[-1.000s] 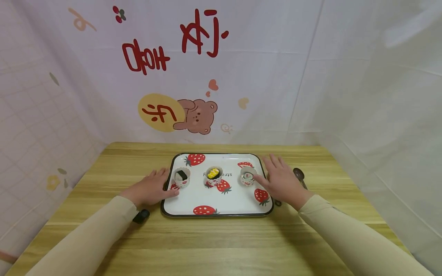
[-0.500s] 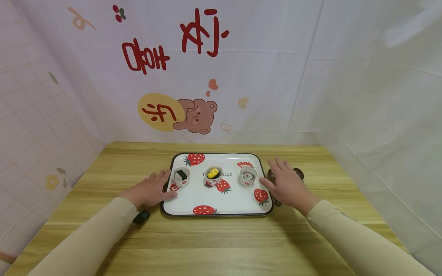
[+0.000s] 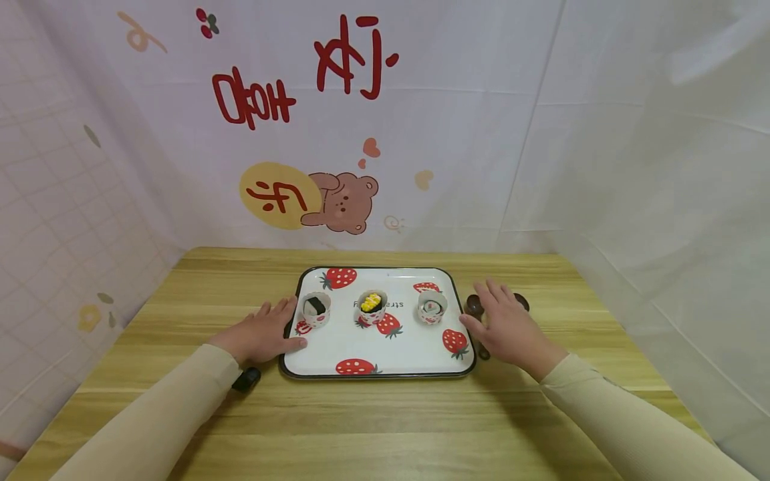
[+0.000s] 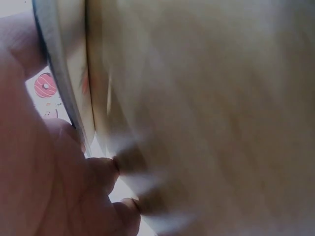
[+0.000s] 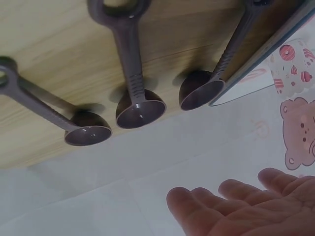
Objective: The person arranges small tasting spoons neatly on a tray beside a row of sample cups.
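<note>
White rectangular black-rimmed tray point(image 3: 361, 349) on wood-grained rectangular worktop point(image 3: 385, 421). In tray, one row across: three printed round paper cups point(image 3: 371, 320); left holds black-and-white piece point(image 3: 315, 306), middle yellow-topped piece point(image 3: 371, 302), right white round piece point(image 3: 432, 306). Right of tray: three dark-brown round-bowled scoops point(image 5: 141, 114). Behind worktop: printed white fabric sheet point(image 3: 463, 147).

Three red-printed white paper cups point(image 3: 371, 318) are standing apart, leaving gaps across the black-rimmed white rectangular tray point(image 3: 403, 354). Left hand point(image 3: 261, 332) is blocking its left edge; three dark-brown round-bowled spoons point(image 5: 132, 69) are obstructing wood-grain tabletop point(image 3: 385, 427) rightward.
</note>
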`<state>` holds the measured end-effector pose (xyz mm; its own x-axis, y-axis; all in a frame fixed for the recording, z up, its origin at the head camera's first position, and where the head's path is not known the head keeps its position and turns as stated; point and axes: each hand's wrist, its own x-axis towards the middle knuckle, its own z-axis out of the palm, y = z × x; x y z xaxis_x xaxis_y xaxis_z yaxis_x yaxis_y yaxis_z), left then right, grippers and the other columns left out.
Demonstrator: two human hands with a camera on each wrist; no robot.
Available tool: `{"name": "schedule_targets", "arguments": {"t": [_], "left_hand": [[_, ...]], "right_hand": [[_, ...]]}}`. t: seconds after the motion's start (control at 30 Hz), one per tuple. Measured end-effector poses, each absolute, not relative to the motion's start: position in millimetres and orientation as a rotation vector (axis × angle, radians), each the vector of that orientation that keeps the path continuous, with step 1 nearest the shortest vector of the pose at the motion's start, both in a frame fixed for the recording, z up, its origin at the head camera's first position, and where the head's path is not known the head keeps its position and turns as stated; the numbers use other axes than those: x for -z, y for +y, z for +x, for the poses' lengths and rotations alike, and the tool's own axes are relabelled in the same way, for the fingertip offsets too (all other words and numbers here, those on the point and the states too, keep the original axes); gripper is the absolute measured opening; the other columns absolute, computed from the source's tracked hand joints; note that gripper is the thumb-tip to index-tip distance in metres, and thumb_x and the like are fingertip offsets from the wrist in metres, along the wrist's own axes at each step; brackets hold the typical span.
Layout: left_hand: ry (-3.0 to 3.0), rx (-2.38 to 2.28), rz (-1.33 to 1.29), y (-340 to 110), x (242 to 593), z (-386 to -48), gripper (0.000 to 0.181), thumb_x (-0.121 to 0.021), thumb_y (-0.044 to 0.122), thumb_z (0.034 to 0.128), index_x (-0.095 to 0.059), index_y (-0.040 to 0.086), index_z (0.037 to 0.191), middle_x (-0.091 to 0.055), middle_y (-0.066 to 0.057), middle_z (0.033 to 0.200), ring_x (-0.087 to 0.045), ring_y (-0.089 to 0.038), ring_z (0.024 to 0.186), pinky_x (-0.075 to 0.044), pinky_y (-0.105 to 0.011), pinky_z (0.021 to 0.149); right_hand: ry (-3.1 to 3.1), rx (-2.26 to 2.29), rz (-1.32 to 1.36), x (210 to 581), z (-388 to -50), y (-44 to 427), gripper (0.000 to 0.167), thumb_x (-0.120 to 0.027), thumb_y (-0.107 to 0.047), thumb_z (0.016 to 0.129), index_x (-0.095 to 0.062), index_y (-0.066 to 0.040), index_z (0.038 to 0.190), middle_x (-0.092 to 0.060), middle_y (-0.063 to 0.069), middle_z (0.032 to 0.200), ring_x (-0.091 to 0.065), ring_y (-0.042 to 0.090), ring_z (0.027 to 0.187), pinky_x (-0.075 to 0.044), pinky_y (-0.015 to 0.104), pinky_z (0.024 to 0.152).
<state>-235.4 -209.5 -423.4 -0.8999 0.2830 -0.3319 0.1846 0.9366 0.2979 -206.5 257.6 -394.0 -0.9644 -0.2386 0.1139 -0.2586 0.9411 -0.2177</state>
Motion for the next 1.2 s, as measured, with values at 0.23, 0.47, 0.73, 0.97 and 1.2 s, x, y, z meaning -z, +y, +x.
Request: {"name": "schedule_targets", "arguments": {"t": [0.23, 0.47, 0.73, 0.97, 1.2], "left_hand": [[2.712, -0.362, 0.347, -209, 421, -233, 0.109, -0.062, 0.066, 0.0967, -0.013, 0.0, 0.168, -0.015, -0.03, 0.173, -0.01, -0.063, 0.155, -0.016, -0.078, 0.122], [2.71, -0.357, 0.347, -210, 426, -235, 0.107, -0.06, 0.066, 0.0985, -0.011, 0.001, 0.168, -0.015, -0.029, 0.173, -0.009, -0.062, 0.156, -0.015, -0.078, 0.122], [2.709, -0.369, 0.351, -210, 425, -234, 0.107, -0.06, 0.066, 0.0987, -0.011, 0.001, 0.169, -0.015, -0.029, 0.173, -0.009, -0.062, 0.156, -0.015, -0.079, 0.121], [2.712, -0.375, 0.35, -209, 420, -231, 0.107, -0.06, 0.064, 0.0988, -0.011, 0.0, 0.168, -0.016, -0.03, 0.173, -0.009, -0.063, 0.156, -0.015, -0.079, 0.121], [2.697, -0.38, 0.341, -209, 419, -231, 0.108, -0.06, 0.066, 0.0985, -0.01, 0.001, 0.169, -0.014, -0.03, 0.173, -0.006, -0.062, 0.156, -0.013, -0.078, 0.122]], "right_hand": [[-2.97, -0.393, 0.406, 392, -202, 263, 0.066, -0.061, -0.036, 0.105, -0.046, 0.006, 0.153, -0.038, 0.037, 0.16, -0.034, 0.057, 0.15, -0.031, 0.069, 0.121], [-2.95, -0.43, 0.393, 388, -198, 276, 0.055, -0.064, -0.028, 0.105, -0.053, 0.01, 0.143, -0.051, 0.037, 0.149, -0.049, 0.054, 0.14, -0.042, 0.065, 0.115], [-2.97, -0.368, 0.38, 393, -197, 302, 0.042, -0.064, -0.023, 0.104, -0.061, 0.006, 0.135, -0.067, 0.03, 0.128, -0.064, 0.048, 0.121, -0.052, 0.063, 0.101], [-3.005, -0.315, 0.343, 397, -197, 325, 0.043, -0.066, -0.022, 0.103, -0.064, 0.007, 0.134, -0.068, 0.034, 0.124, -0.065, 0.054, 0.118, -0.052, 0.066, 0.098], [-3.064, -0.297, 0.307, 399, -195, 342, 0.044, -0.069, -0.024, 0.1, -0.067, 0.007, 0.132, -0.072, 0.031, 0.122, -0.066, 0.054, 0.115, -0.052, 0.065, 0.097]]}}
